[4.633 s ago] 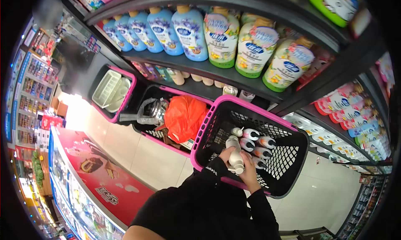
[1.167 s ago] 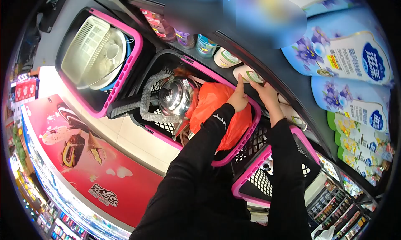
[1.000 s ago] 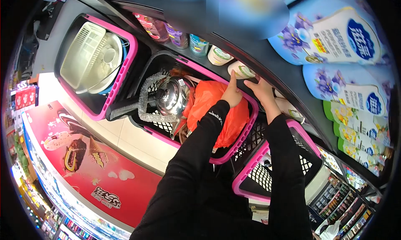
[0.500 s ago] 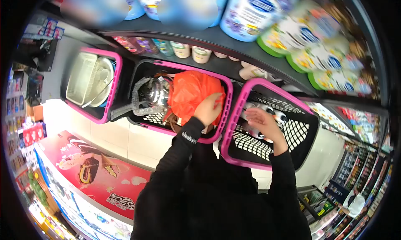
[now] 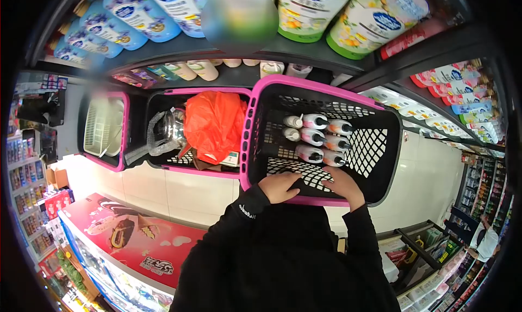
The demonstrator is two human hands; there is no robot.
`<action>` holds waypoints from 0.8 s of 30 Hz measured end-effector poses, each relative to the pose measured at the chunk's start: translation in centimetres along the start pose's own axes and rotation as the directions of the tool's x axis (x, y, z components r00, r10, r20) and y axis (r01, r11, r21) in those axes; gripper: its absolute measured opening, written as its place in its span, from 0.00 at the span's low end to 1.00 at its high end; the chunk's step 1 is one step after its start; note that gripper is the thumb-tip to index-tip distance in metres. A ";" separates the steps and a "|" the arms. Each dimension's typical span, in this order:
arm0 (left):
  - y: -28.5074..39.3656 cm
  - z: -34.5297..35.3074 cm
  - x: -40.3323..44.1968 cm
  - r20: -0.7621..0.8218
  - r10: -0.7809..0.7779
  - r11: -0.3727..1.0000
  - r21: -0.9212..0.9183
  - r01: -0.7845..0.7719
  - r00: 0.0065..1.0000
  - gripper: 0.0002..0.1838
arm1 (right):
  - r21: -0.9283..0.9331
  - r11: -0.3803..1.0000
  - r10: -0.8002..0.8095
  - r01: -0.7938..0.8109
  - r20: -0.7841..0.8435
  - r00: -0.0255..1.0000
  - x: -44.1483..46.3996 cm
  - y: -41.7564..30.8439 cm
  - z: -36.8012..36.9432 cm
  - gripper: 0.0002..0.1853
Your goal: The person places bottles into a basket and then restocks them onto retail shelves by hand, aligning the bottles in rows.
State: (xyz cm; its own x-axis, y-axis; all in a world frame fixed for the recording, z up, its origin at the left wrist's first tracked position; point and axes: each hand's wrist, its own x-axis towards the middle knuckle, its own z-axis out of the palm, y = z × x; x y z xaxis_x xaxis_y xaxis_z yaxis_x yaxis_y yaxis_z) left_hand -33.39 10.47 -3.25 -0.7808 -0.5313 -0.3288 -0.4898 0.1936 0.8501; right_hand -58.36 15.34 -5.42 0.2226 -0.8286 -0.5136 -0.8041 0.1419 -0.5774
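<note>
In the head view, a black basket with a pink rim [image 5: 326, 89] is in front of me. Several white bottles with mostly dark caps [image 5: 311, 153] stand grouped inside it. My left hand [image 5: 280, 187] is at the basket's near side, fingers stretched inward and thumb apart. Close by on the right, my right hand [image 5: 343, 185] reaches over the same side with its fingers extended. Neither hand holds a bottle. Whether the palms rest on the rim, I cannot tell.
Left of it, another pink-rimmed basket [image 5: 204, 171] holds a red plastic bag [image 5: 213, 127] and a clear-wrapped item [image 5: 167, 130]. Farther left, a basket [image 5: 126, 124] contains white racks [image 5: 103, 127]. Shelves of bottles [image 5: 315, 10] run along the back. A red-topped freezer [image 5: 130, 230] stands at lower left.
My left hand has left the red bag and moved to the right basket's near side. My right hand has drawn back toward that side. The view has shifted right, and the bottles show more clearly.
</note>
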 end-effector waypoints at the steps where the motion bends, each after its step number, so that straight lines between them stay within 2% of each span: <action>1: -0.2 0.8 0.7 -0.001 -0.009 1.000 -0.014 0.009 1.000 0.24 | -0.031 0.999 -0.030 0.030 0.008 1.000 0.3 1.0 0.9 0.23; 2: -0.7 1.3 1.5 0.003 -0.019 1.000 -0.011 0.019 1.000 0.24 | -0.021 0.999 -0.034 0.034 0.012 0.999 0.6 1.8 1.4 0.23; 4: -2.1 2.1 3.2 -0.038 -0.060 0.988 -0.142 0.054 0.998 0.24 | -0.052 0.998 -0.041 0.046 0.089 0.995 1.3 2.0 2.0 0.23; 5: -4.5 3.3 4.3 -0.121 0.031 0.998 -0.058 -0.039 0.992 0.24 | -0.079 0.996 -0.042 0.050 0.102 0.994 1.6 1.8 2.0 0.22; 6: -5.9 3.3 5.0 -0.127 -0.013 0.991 -0.135 -0.004 0.992 0.24 | -0.078 0.995 -0.044 0.053 0.118 0.992 2.2 1.6 1.9 0.22; 7: -5.2 1.7 5.8 -0.020 -0.196 0.939 -0.290 0.182 0.980 0.21 | -0.100 0.992 -0.060 0.074 0.135 0.989 2.8 1.5 2.0 0.22; 8: -4.4 -0.3 6.4 -0.013 -0.220 0.894 -0.402 0.197 0.975 0.20 | -0.120 0.988 -0.075 0.094 0.154 0.985 3.5 1.8 2.4 0.22; 9: -10.3 2.8 7.9 -0.191 -0.217 0.936 -0.318 0.149 0.957 0.19 | -0.104 0.984 -0.132 0.148 0.140 0.981 4.3 2.4 3.1 0.21; 10: -11.6 2.4 9.1 -0.246 -0.256 0.937 -0.302 0.177 0.935 0.20 | -0.102 0.970 -0.209 0.221 0.118 0.971 5.1 3.2 3.9 0.22; 11: -12.4 1.9 10.0 -0.282 -0.321 0.906 -0.368 0.207 0.904 0.21 | -0.113 0.966 -0.218 0.232 0.126 0.968 5.7 3.3 4.1 0.21; 12: -15.1 2.6 11.2 -0.224 -0.366 0.884 -0.386 0.263 0.903 0.21 | -0.127 0.960 -0.232 0.248 0.128 0.964 6.5 3.3 4.2 0.21; 14: -17.3 3.4 12.6 -0.076 -0.448 0.710 -0.636 0.302 0.891 0.21 | -0.152 0.953 -0.239 0.263 0.156 0.958 8.1 3.8 4.9 0.19; 15: -17.5 3.7 13.1 -0.080 -0.461 0.701 -0.643 0.308 0.884 0.21 | -0.173 0.950 -0.233 0.259 0.158 0.960 8.7 3.7 5.0 0.19; 17: -17.5 4.3 13.9 0.068 -0.741 0.259 -0.889 0.378 0.668 0.16 | -0.194 0.954 -0.189 0.229 0.206 0.960 9.7 3.3 5.0 0.19; 18: -18.4 5.0 14.2 0.067 -0.750 0.247 -0.894 0.373 0.658 0.16 | -0.192 0.951 -0.199 0.242 0.222 0.955 10.1 3.4 5.4 0.19; 20: -20.2 6.3 15.1 0.047 -0.858 0.161 -0.921 0.355 0.511 0.13 | -0.172 0.948 -0.238 0.266 0.170 0.956 11.0 4.0 6.0 0.20; 22: -21.9 7.7 15.8 0.059 -0.868 0.109 -0.946 0.304 0.494 0.13 | -0.180 0.946 -0.244 0.269 0.147 0.958 12.3 4.7 6.9 0.22; 24: -23.2 8.9 16.2 0.183 -0.870 -0.084 -0.970 0.228 0.458 0.13 | -0.165 0.943 -0.285 0.290 0.052 0.957 13.9 4.9 7.6 0.23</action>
State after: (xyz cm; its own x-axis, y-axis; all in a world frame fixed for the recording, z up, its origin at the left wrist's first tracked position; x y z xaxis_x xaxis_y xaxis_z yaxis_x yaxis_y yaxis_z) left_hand -38.13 4.75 -31.92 -0.0026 -0.2610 -0.9653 0.2390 -0.9375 0.2529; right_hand -55.05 8.58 -20.23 0.4712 -0.8051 -0.3601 -0.7842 -0.1956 -0.5888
